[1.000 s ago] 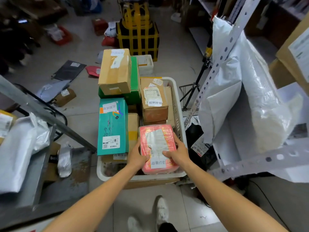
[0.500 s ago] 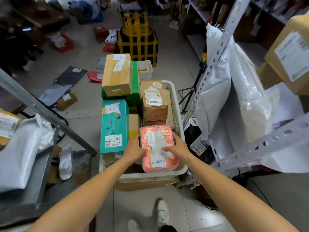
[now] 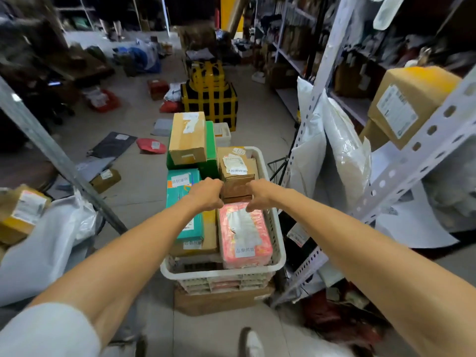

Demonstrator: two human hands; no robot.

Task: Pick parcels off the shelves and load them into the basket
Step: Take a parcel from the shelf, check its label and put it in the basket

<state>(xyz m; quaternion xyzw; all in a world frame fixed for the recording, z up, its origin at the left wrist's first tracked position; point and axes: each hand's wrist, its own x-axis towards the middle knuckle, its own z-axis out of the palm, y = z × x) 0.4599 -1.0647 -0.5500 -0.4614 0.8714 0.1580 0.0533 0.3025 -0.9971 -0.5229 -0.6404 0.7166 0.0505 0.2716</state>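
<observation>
Space is pretty tight: the white plastic basket [image 3: 221, 273] sits squeezed between a slanting grey metal rail [image 3: 59, 155] on the left and a white perforated shelf upright [image 3: 306, 155] on the right. White poly bags [image 3: 345, 161] bulge out of that shelf just beside the basket's rim. Past the basket the floor aisle opens up, though a black mailer [image 3: 113, 144], a red mailer [image 3: 152, 146] and a yellow-strapped black bundle [image 3: 208, 104] lie about on it.

Basket's stacked way above its rim. The pink parcel [image 3: 244, 234] lies flat in the near right corner, label up, against the wall. A teal box [image 3: 183, 202] runs along the left side on top of a flat brown carton [image 3: 206, 243]. Further back a tan box [image 3: 188, 137] rests on a green box [image 3: 211, 150].

Both hands are on the small cardboard box [image 3: 235, 176] at the back right, just past the pink parcel. The left hand [image 3: 206, 193] has its fingers curled on the box's left side and the right hand [image 3: 258, 195] is curled on its right, gripping it between them.
</observation>
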